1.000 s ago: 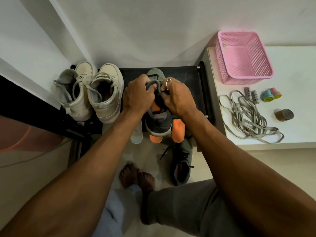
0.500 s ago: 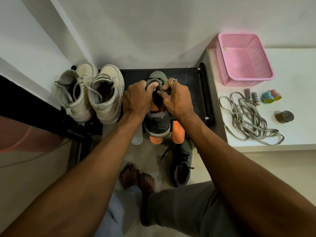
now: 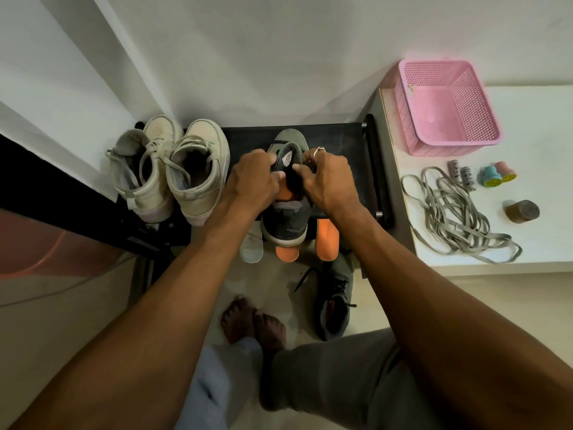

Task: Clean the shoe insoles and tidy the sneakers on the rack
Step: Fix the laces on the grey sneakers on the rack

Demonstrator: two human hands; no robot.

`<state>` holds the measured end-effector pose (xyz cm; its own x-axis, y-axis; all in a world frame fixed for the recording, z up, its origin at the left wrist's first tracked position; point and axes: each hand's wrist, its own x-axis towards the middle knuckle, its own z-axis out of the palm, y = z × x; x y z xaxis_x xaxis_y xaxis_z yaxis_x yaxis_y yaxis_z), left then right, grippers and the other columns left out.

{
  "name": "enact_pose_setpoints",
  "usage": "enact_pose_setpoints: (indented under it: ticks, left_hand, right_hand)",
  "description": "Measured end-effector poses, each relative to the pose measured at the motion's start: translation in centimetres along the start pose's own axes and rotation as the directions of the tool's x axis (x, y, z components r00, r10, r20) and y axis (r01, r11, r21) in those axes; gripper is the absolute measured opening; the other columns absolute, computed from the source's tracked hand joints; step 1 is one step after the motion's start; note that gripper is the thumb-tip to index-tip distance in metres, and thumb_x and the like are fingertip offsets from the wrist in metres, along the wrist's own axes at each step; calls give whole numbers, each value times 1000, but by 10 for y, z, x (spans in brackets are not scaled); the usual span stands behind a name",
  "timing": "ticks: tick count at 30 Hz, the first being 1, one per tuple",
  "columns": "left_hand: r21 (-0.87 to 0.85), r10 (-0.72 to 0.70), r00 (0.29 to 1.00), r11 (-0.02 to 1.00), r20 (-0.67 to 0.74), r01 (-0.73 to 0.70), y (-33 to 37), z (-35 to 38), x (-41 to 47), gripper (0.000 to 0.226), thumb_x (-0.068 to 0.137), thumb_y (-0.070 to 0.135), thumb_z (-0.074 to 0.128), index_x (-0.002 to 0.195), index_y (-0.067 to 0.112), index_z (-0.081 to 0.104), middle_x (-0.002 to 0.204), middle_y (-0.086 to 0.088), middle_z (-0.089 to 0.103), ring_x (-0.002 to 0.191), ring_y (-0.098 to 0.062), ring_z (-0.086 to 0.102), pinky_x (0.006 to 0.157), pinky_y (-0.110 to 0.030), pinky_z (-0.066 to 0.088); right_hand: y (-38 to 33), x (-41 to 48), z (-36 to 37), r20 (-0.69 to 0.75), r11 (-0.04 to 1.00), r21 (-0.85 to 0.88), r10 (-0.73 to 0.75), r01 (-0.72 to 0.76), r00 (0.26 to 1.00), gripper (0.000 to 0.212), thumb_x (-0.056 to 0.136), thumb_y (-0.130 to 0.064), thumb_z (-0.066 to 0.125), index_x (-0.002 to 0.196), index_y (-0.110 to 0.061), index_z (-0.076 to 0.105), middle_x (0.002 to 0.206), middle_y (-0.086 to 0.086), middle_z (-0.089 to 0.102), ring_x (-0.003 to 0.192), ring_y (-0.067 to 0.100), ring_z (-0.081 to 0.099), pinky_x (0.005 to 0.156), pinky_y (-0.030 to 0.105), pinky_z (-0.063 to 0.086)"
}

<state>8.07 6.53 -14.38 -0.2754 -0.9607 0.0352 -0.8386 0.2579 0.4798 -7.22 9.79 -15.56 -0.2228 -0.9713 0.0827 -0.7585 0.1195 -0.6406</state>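
A dark grey sneaker (image 3: 286, 226) with an orange lining stands on the black rack (image 3: 341, 141), toe to the wall. My left hand (image 3: 252, 178) grips the left side of its opening, thumb on the tongue. My right hand (image 3: 328, 181), a ring on one finger, pinches the tongue and the right side. The tongue (image 3: 286, 158) is pulled up, its label showing. Two orange insoles (image 3: 327, 243) and a pale insole (image 3: 251, 246) stick out from the rack's front edge. The second grey sneaker (image 3: 336, 302) lies on the floor below.
A pair of cream high-top sneakers (image 3: 173, 175) stands on the rack's left end. To the right, a white counter (image 3: 542, 119) holds a pink basket (image 3: 446, 103), a heap of grey laces (image 3: 452, 212), small stamps and a brown roll. My bare feet (image 3: 251, 321) are on the floor.
Both hands stayed on the grey sneaker. The tongue has been drawn up and back, so its inner label now shows between my thumbs.
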Motion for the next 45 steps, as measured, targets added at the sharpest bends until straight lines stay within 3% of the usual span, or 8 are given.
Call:
enact_pose_setpoints:
  ticks: [4,11,25,30,32,37,41,45]
  left_hand:
    - [-7,-50,998,999,-34,50,2,4,1,25,97,32,61,93,8,69,89,-5,55,78,-18,47,67,-32,31]
    - [17,-52,996,998,-73,53,7,10,1,32,101,37,55,82,13,59,95,-12,66,86,-29,60,68,-33,31]
    - [5,-119,990,993,-80,120,13,3,0,44,101,45,52,66,20,47,71,2,51,69,-18,47,54,-30,24]
    - [43,-154,988,987,23,153,13,-10,2,48,99,49,54,60,21,50,62,5,49,68,-20,50,53,-30,24]
    - [68,-179,981,982,70,174,13,-13,2,48,98,54,54,63,22,55,62,3,52,70,-23,54,53,-30,25]
    - [199,-283,950,947,135,254,19,-20,0,55,94,62,56,96,9,71,94,-12,69,83,-26,58,63,-35,36]
    - [289,-344,925,913,162,289,35,-35,-4,51,96,52,60,119,7,64,123,-17,65,110,-36,62,73,-38,39]
    - [333,-348,922,901,170,279,45,-50,-9,45,99,43,60,124,6,61,125,-17,63,114,-37,60,75,-37,38]
  right_hand:
    - [-3,0,0,-25,998,-18,56,-56,998,27,95,-40,63,88,-13,67,74,2,67,65,18,64,65,41,59]
    - [-15,-1,-5,2,980,-192,48,-47,999,32,100,-38,55,92,-8,63,76,7,63,68,28,64,66,44,58]
    - [-21,0,-15,1,925,-362,127,-118,992,55,96,-61,47,70,-14,53,69,4,58,64,25,60,63,38,53]
    - [-19,1,-16,-10,901,-428,80,-76,997,64,95,-69,43,85,-11,68,99,10,67,92,29,63,78,43,51]
    - [-17,3,-16,-4,888,-455,72,-66,997,70,93,-72,43,94,-8,71,107,11,66,105,31,60,87,45,46]
    - [-15,6,-22,30,875,-485,12,4,999,58,90,-70,48,72,-15,54,85,4,56,99,27,59,89,42,37]
    - [-18,7,-27,48,851,-508,-126,133,991,53,89,-63,49,72,-14,63,99,5,65,103,26,55,94,45,32]
    - [-23,7,-35,42,874,-436,-217,213,975,48,88,-56,52,78,-11,68,101,3,66,104,23,54,97,43,31]
